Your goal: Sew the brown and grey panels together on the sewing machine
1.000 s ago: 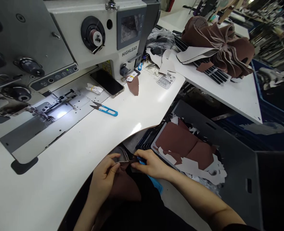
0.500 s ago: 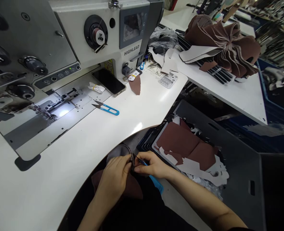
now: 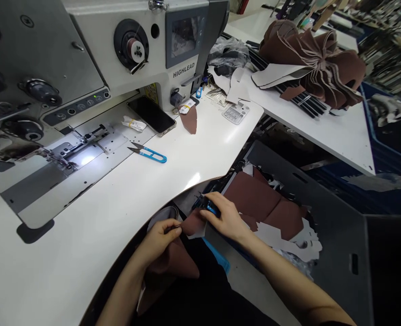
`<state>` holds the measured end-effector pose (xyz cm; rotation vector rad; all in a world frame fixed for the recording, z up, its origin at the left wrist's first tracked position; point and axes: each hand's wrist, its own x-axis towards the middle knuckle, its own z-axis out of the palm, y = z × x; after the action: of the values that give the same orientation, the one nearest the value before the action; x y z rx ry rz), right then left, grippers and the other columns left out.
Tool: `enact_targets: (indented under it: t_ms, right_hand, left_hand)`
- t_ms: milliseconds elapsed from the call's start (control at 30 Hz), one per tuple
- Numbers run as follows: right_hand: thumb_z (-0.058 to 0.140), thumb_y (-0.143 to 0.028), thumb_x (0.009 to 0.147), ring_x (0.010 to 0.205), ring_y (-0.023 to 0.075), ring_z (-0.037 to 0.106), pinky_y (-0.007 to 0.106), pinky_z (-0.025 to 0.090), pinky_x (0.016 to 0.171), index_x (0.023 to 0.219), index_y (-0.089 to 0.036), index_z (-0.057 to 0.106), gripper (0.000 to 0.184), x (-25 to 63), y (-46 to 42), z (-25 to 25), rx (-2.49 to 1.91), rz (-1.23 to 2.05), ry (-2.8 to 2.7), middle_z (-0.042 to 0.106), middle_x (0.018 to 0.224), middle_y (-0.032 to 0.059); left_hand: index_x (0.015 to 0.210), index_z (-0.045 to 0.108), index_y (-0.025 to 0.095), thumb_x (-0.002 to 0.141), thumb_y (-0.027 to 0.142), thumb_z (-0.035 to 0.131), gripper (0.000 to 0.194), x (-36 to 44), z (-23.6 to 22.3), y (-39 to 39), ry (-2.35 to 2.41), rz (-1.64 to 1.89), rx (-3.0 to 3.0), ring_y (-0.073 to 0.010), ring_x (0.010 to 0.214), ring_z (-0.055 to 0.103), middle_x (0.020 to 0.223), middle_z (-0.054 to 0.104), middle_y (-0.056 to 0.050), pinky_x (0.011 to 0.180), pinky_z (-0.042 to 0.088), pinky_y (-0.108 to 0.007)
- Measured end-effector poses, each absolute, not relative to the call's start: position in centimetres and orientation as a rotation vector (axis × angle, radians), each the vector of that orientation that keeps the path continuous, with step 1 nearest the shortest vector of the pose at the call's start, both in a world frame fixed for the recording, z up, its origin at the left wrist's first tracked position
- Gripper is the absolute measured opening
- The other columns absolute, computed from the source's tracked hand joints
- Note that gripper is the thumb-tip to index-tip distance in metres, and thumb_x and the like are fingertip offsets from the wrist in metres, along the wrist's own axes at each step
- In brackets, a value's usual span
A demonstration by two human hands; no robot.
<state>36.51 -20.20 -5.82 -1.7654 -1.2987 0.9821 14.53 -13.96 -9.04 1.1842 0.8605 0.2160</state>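
My left hand [image 3: 160, 237] is closed on the edge of a brown leather piece [image 3: 176, 262], which drapes over my lap at the table's front edge. A smaller brown flap [image 3: 193, 222] with a pale underside spreads from my left fingertips toward the right hand. My right hand [image 3: 225, 218] is closed around blue thread snips [image 3: 212, 208]. Their dark tips point up and left, just above the flap; the palm hides much of the handle. A second pair of blue thread snips [image 3: 155, 155] lies on the white table [image 3: 119, 203], beyond both hands.
The sewing machine [image 3: 183, 69] stands at the left, its needle area lit. A phone [image 3: 153, 115] and a brown scrap [image 3: 189, 121] lie beside it. On the right is a grey bin [image 3: 339, 253] with brown pieces and white scraps. Stacked brown pieces [image 3: 288, 45] rest on the side table.
My hands were close together at the leather edge; now the right hand with the snips has moved up and right. The brown flap has come into view between them.
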Motion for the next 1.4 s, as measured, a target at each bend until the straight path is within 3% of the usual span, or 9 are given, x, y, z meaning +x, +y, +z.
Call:
enact_targets:
  t_ms: [33,100,200,300,600,1067,1400]
  right_hand:
    - [0.064,-0.046,0.083,0.097,0.0243,0.055,0.034,0.043,0.082,0.106,-0.017,0.064,0.037,36.5,-20.7,-5.3,-1.734,0.961,-1.321,0.062,0.107,0.0112]
    - [0.055,-0.052,0.089,0.075,0.0177,0.057,0.029,0.044,0.066,0.103,-0.015,0.066,0.041,36.0,-21.8,-4.6,-1.605,1.260,-1.272,0.065,0.093,0.0101]
    - [0.052,-0.064,0.086,0.040,0.0059,0.037,0.021,0.026,0.039,0.087,-0.010,0.068,0.055,34.6,-23.0,-5.0,-1.401,1.900,-0.902,0.056,0.059,0.0006]
    - [0.061,-0.070,0.077,0.035,0.0025,0.029,0.018,0.016,0.034,0.081,-0.009,0.065,0.061,33.4,-23.2,-6.5,-1.360,2.091,-0.518,0.045,0.049,-0.0056]
    - [0.066,-0.068,0.074,0.031,0.0017,0.028,0.017,0.015,0.031,0.079,-0.008,0.065,0.060,33.4,-22.5,-7.2,-1.286,2.186,-0.332,0.046,0.048,-0.0052]
    - [0.067,-0.068,0.073,0.033,0.0008,0.027,0.016,0.013,0.031,0.077,-0.009,0.063,0.059,32.4,-23.0,-7.5,-1.278,2.129,-0.281,0.045,0.050,-0.0057]
    - [0.059,-0.068,0.079,0.033,0.0036,0.023,0.019,0.014,0.034,0.069,-0.015,0.058,0.054,33.5,-22.5,-6.9,-1.324,1.810,-0.489,0.037,0.045,-0.0077]
  left_hand:
    - [0.080,0.072,0.017,0.076,0.033,0.063,0.020,14.5,-9.0,-13.9,0.887,0.224,1.158,-0.0189,0.077,0.061,0.077,0.068,-0.003,0.073,0.046,-0.028]
    - [0.080,0.072,0.016,0.074,0.037,0.065,0.023,14.7,-8.9,-13.9,0.912,0.238,1.132,-0.0176,0.074,0.059,0.077,0.068,-0.003,0.069,0.045,-0.027]
    - [0.080,0.070,0.016,0.073,0.041,0.067,0.026,14.9,-8.8,-13.9,0.900,0.264,1.114,-0.0155,0.069,0.056,0.073,0.065,-0.002,0.065,0.044,-0.025]
    - [0.079,0.070,0.016,0.073,0.042,0.067,0.028,14.9,-8.6,-13.9,0.892,0.265,1.113,-0.0145,0.066,0.055,0.070,0.063,-0.001,0.062,0.043,-0.024]
    - [0.080,0.072,0.017,0.074,0.040,0.064,0.026,14.7,-8.6,-13.9,0.887,0.270,1.156,-0.0184,0.076,0.059,0.078,0.069,-0.004,0.072,0.047,-0.028]
    - [0.076,0.069,0.016,0.077,0.040,0.062,0.025,14.6,-9.1,-14.2,0.871,0.237,1.179,-0.0156,0.071,0.054,0.071,0.063,-0.002,0.067,0.043,-0.025]
    - [0.067,0.065,0.016,0.076,0.035,0.063,0.021,14.5,-9.4,-15.1,0.914,0.253,1.239,-0.0148,0.066,0.052,0.065,0.058,0.000,0.063,0.042,-0.025]
